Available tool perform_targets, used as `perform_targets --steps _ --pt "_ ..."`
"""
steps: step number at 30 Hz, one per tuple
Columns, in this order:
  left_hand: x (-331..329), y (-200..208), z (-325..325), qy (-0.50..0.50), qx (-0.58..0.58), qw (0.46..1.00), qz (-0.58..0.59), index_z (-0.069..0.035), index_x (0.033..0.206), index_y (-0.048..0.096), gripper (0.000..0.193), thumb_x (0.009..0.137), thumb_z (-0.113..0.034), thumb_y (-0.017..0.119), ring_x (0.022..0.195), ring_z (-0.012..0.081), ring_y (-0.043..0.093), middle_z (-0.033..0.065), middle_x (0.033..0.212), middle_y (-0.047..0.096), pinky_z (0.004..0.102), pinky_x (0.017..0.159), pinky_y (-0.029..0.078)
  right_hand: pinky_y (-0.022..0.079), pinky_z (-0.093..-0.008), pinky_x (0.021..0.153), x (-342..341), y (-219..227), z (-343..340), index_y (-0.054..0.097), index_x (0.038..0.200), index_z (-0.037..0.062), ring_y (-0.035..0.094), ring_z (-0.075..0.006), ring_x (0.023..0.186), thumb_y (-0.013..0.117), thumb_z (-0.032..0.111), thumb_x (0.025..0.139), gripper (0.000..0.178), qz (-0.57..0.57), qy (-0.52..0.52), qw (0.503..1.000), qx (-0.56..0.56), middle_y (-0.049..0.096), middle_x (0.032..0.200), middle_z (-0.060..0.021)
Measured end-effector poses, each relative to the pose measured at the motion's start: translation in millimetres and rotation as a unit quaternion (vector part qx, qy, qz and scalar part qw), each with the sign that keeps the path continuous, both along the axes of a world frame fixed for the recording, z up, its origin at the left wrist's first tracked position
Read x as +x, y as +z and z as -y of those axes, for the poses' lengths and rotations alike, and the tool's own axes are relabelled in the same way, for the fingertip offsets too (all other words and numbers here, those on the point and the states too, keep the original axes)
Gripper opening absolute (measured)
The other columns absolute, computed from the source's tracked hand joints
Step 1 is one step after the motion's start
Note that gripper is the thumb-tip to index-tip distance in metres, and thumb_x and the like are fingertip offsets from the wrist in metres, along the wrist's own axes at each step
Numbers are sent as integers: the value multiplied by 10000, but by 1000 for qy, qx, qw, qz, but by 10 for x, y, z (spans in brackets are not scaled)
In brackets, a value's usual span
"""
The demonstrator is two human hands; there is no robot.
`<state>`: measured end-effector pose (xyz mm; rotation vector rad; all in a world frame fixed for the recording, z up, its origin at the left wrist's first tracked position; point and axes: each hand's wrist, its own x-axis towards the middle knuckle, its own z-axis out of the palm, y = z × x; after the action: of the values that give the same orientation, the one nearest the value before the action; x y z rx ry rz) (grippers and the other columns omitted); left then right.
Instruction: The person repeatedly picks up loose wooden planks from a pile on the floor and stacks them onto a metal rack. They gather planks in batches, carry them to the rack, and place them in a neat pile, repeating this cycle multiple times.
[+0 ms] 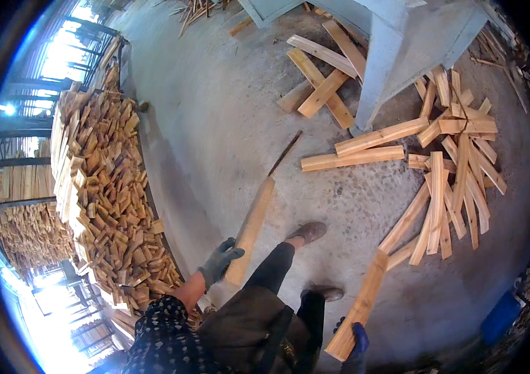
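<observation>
My left hand (220, 262), in a grey glove, grips the near part of a wooden plank (254, 227) by its left edge. That plank points away from me, and a thin dark strip (285, 153) extends from its far end. At the lower right, my right hand (358, 338), in a blue glove, is closed around the near end of another wooden plank (364, 299). Its fingers show on both edges of the wood. The far end of this plank overlaps a loose heap of planks (437, 209) on the concrete floor.
A tall stack of cut wood pieces (112, 206) stands along the left. Grey metal legs of a machine or table (380, 68) rise at the upper right, with crossed planks (324, 93) beside them. A blue container (501, 316) sits at the far right.
</observation>
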<state>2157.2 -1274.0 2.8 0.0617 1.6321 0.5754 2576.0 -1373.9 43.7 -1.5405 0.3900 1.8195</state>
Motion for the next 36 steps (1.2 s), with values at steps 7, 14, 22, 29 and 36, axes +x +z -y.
perform_targets --steps 7,14,22,29,36 --pt "-173 10 186 -37 31 998 -50 14 1376 349 764 767 -212 750 1007 199 559 102 1158 539 308 832 485 526 -417 821 -11 -91 -70 518 1174 -54 633 -294 896 612 295 841 491 -20 -40 999 2 636 1001 -172" --pt "633 484 -494 -135 49 988 62 6 1366 378 731 774 -207 750 989 166 566 111 1147 547 304 815 493 535 -411 811 114 -155 213 500 1204 -59 642 -275 894 627 260 833 506 -45 -64 997 16 633 1012 -168" --pt "1932 -88 -1754 -299 180 937 -6 27 1392 330 821 766 -276 766 1086 221 547 155 1267 496 312 888 471 473 -361 882 236 -132 284 606 1175 3 589 -219 1003 552 244 931 347 64 -73 994 45 643 1063 -108" --pt "3002 -880 -3918 -613 255 658 -354 -54 1390 362 745 793 -378 670 1253 316 440 214 1386 419 397 997 394 486 -370 858 -37 -1255 773 610 1146 -23 591 -217 996 581 205 925 319 110 -215 969 45 645 1027 -97" --pt "3456 -938 -4109 -757 306 308 -489 -150 1358 432 626 778 -287 622 1314 374 326 180 1374 412 536 1020 309 485 -363 872 -233 -986 497 634 1104 -15 596 -235 994 615 224 899 316 50 -381 923 33 645 1049 -104"
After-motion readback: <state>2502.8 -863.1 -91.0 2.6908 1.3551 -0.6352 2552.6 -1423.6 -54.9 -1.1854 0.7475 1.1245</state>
